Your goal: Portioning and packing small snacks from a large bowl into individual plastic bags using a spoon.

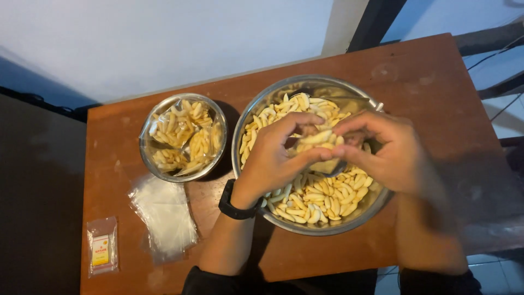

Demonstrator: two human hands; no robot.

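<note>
Both hands meet over the big bowl, pinching one small clear bag of pale snack sticks.
Left hand (273, 155) and right hand (385, 150) grip the bag (319, 147) between them, its long axis running hand to hand, above the large steel bowl (256, 106) near the table's (426, 82) right edge; neither hand is nearer.

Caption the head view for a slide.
Both hands, left hand and right hand, hold a small clear bag of pale snack sticks over a large steel bowl.

Head camera looks steeply down, close over table (426, 82).
</note>
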